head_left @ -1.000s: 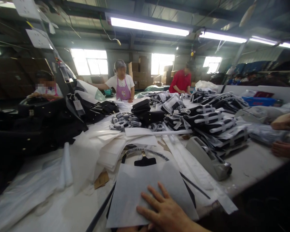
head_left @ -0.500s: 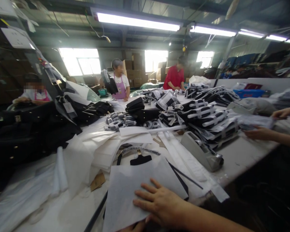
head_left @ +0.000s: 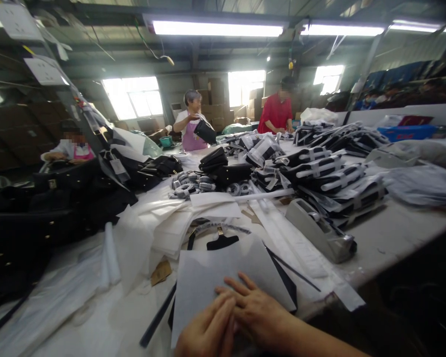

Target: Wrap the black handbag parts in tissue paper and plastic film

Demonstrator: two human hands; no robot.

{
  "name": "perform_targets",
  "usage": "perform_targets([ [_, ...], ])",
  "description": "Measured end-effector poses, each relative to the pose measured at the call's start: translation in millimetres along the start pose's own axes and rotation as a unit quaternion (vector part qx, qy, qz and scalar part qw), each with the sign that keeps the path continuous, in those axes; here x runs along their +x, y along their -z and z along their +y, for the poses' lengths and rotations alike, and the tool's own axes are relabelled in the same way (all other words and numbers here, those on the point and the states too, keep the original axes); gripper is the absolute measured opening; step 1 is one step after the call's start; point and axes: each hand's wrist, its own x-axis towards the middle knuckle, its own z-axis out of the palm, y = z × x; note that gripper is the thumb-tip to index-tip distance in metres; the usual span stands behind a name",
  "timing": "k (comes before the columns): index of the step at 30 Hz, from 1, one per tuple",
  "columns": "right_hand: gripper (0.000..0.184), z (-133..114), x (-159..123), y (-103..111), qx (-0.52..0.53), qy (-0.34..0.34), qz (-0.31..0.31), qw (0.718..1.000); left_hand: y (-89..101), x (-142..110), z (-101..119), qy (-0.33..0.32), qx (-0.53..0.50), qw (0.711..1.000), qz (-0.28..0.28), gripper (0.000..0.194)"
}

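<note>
A white sheet (head_left: 215, 270) lies over a black bag (head_left: 286, 285), whose dark side and strap show past the sheet's edges. Above the sheet's top edge are the bag's black flap (head_left: 222, 242) with a gold clasp and a wrapped handle (head_left: 208, 225). My right hand (head_left: 262, 310) rests on the sheet, fingers spread and lying flat. Close against it is my left hand (head_left: 208, 327), its fingers pressed together and bent near the right hand's thumb side. Whatever the left fingers may hold is hidden.
A tape dispenser (head_left: 315, 233) stands to the right, before stacked wrapped black bags (head_left: 327, 173). Loose white sheets (head_left: 171, 230) and black bags (head_left: 40, 213) lie leftward. Wrapped coils (head_left: 193, 184) sit beyond. Co-workers stand across the table, including a person in red (head_left: 277, 111).
My left hand has risen from the lower edge into view beside my right hand, which stays on the sheet. The view has shifted slightly left. Another person's hands at right have mostly left view.
</note>
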Motion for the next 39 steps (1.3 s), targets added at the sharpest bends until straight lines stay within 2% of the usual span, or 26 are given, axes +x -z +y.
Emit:
perform_targets([
  [2, 0.056, -1, -1, 1, 0.006, 0.001, 0.011, 1.0, -9.5, 19, -7, 0.066, -0.039, 0.997, -0.027, 0.046],
  [4, 0.057, -1, -4, 2, 0.042, 0.007, 0.034, 0.999, -24.1, 25, -14, 0.096, -0.083, 0.992, -0.022, 0.046],
  [6, 0.042, 2, -7, 1, 0.11, -0.005, 0.11, 0.988, -37.6, 20, -20, 0.109, -0.102, 0.988, -0.025, 0.047],
  [8, 0.033, 8, -9, -4, 0.168, -0.054, 0.225, 0.958, -45.1, 11, -21, 0.12, -0.101, 0.987, -0.03, 0.046],
  [9, 0.032, 11, -9, -8, 0.18, -0.08, 0.273, 0.942, -46.3, 8, -21, 0.123, -0.099, 0.987, -0.03, 0.044],
  [11, 0.027, 17, -8, -18, 0.159, -0.105, 0.324, 0.927, -45.0, 6, -19, 0.125, -0.102, 0.987, -0.026, 0.037],
  [15, 0.026, 20, -2, -32, 0.069, -0.076, 0.332, 0.938, -40.0, 11, -15, 0.135, -0.108, 0.984, -0.038, 0.024],
  [20, 0.03, 19, 0, -34, 0.013, -0.063, 0.307, 0.949, -40.0, 13, -14, 0.145, -0.106, 0.982, -0.052, 0.024],
  [34, 0.033, 16, -3, -28, 0.001, 0.004, 0.301, 0.954, -39.7, 14, -13, 0.144, -0.13, 0.979, -0.056, 0.022],
  [39, 0.024, 18, -4, -28, 0.029, -0.047, 0.288, 0.956, -41.1, 13, -14, 0.127, -0.118, 0.984, -0.04, 0.023],
])
